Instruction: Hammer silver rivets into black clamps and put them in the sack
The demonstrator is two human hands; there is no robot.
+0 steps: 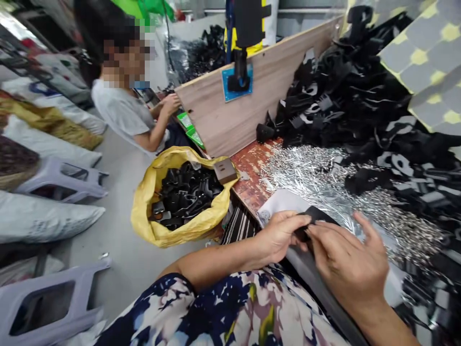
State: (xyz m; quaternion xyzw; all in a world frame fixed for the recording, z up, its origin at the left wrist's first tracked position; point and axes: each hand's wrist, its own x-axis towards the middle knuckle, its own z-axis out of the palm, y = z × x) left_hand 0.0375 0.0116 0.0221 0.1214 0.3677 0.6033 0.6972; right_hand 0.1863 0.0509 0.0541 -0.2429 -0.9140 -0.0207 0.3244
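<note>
My left hand and my right hand meet over the near edge of the worktable. Both pinch the same small black plastic part, left fingers curled round its lower end, right thumb and forefinger on its side. The other right fingers are spread. A white sheet lies just beyond my left hand. A heap of small shiny metal pins covers the table behind the hands. A big pile of black plastic parts rises at the back right.
A yellow bag full of black parts stands on the floor to the left. A wooden divider board separates me from a seated co-worker. Grey plastic stools and stuffed sacks line the floor on the left.
</note>
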